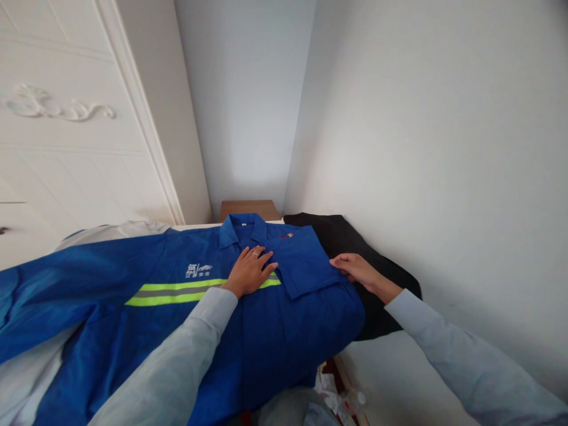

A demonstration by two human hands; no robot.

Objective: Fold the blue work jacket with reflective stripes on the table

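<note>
A blue work jacket lies front up, its collar at the far side and a yellow-green and grey reflective stripe across the chest. On the right its sleeve is folded inward over the front. My left hand rests on the jacket below the collar, fingers spread, a ring on one finger. At the right, my right hand pinches the edge of the folded sleeve between thumb and fingers. The other sleeve stretches out to the left.
Black fabric lies beneath the jacket's right side, against the pale wall. A white cabinet with carved trim stands at left. Behind the collar is a brown wooden surface. Crumpled tissues show low in front.
</note>
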